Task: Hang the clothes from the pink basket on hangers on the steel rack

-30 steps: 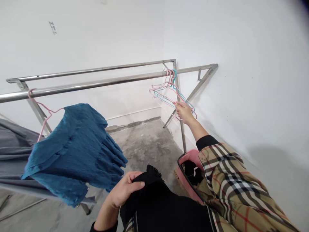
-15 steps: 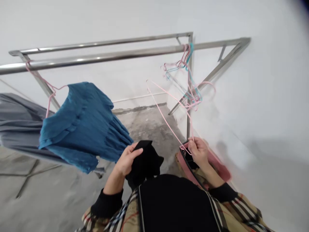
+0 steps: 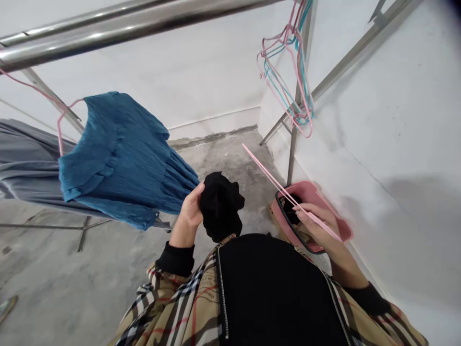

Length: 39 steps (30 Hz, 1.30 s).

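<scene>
Gripping a bunched black garment dead centre, the left hand is wrapping its fingers tight around it. At its 3 o'clock the right hand is pinching a pink hanger over the pink basket. Looks like the hangering step is starting, and the neck opening is needing finding first.
</scene>
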Available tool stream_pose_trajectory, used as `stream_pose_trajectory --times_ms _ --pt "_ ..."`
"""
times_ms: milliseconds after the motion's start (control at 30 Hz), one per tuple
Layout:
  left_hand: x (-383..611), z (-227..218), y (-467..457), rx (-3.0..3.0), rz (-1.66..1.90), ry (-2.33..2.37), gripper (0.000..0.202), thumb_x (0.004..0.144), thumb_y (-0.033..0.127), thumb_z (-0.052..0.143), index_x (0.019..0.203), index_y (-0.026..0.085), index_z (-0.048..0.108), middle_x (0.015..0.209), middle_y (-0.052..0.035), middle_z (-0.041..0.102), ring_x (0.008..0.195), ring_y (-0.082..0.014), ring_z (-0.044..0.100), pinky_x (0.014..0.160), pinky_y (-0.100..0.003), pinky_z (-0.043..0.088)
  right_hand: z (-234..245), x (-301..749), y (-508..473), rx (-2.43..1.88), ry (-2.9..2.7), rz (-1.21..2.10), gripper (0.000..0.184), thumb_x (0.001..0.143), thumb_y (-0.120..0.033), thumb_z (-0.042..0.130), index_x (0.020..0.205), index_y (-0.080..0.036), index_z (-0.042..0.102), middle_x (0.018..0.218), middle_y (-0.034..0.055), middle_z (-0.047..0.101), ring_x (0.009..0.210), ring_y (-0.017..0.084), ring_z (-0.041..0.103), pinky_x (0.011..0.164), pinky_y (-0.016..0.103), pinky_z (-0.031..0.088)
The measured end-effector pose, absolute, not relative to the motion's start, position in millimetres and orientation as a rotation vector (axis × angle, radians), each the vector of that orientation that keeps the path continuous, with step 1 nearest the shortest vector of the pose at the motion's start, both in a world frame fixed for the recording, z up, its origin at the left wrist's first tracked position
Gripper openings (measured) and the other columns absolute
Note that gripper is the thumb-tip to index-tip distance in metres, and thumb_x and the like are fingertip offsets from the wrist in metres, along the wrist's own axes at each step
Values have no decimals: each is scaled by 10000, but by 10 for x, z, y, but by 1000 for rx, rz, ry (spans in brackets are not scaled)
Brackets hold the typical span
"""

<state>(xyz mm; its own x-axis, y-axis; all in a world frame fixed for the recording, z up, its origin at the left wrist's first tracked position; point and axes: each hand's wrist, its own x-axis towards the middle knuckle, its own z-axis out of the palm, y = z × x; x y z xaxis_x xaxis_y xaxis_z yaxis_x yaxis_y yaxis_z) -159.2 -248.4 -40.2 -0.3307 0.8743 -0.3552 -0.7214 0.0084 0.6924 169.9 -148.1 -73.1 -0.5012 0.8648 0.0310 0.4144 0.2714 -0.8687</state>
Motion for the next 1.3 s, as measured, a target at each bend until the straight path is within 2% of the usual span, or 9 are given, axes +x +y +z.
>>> stream_pose_trajectory --times_ms 100,267,467,633,800,967,1067,1200,1300 --pt "-1602 -412 -2438 217 1648 1005 167 782 282 706 919 188 715 879 8 765 825 -158 717 830 -253 546 -731 1753 -1493 -1158 -1905 1060 267 867 -480 572 821 -242 683 761 58 683 684 216 621 638 334 502" --pt "-1607 -417 -2403 266 1671 1040 208 774 303 720 945 185 715 894 7 759 877 -168 712 883 -265 527 -697 1912 -1494 -1092 -1914 1137 395 923 -458 496 621 -233 618 587 25 580 551 170 527 551 304 424" --pt "-1563 -367 -2403 376 1613 1049 329 735 294 754 1040 176 714 934 -19 752 846 -176 697 813 -256 526 -604 1890 -1453 -1106 -2096 1114 367 940 -446 471 764 -229 710 665 30 654 625 190 594 608 303 441" --pt "-1382 -344 -2382 647 1388 1147 543 722 318 792 1223 163 652 955 -46 742 844 -205 685 786 -276 506 -666 1458 -1501 -1028 -2232 1025 366 949 -405 467 738 -181 666 628 28 624 581 154 565 598 272 406" --pt "-1185 -286 -2394 1446 897 1503 389 889 339 610 1239 173 645 1023 -80 726 930 -224 656 844 -318 496 -735 1111 -1548 -972 -2121 1014 410 956 -400 466 623 -176 548 563 -3 539 529 109 477 558 240 364" --pt "-1180 -108 -2478 2288 295 2055 229 939 267 533 1088 254 707 892 -81 669 850 -232 599 747 -352 447 -790 1017 -1572 -859 -1992 1196 395 950 -404 492 668 -160 620 606 0 576 592 123 527 605 237 418" --pt "-1288 -26 -2515 2607 316 2072 156 921 302 583 991 286 722 996 -85 649 944 -244 563 788 -376 412 -778 1031 -1587 -794 -1981 1294 389 951 -418 485 738 -159 682 635 13 603 623 139 551 646 261 453" --pt "-1476 -1 -2584 2734 355 1857 196 951 252 536 1048 272 705 810 -20 629 725 -147 527 620 -269 360 -670 1093 -1465 -584 -2086 1615 375 899 -499 559 857 -171 734 759 50 680 686 159 593 735 304 501" --pt "-1567 24 -2663 2678 473 1772 217 964 260 530 1100 284 696 778 2 618 682 -122 519 581 -243 347 -645 1120 -1253 -428 -2137 1985 466 877 -592 545 945 -176 742 781 61 690 700 175 620 791 344 523"
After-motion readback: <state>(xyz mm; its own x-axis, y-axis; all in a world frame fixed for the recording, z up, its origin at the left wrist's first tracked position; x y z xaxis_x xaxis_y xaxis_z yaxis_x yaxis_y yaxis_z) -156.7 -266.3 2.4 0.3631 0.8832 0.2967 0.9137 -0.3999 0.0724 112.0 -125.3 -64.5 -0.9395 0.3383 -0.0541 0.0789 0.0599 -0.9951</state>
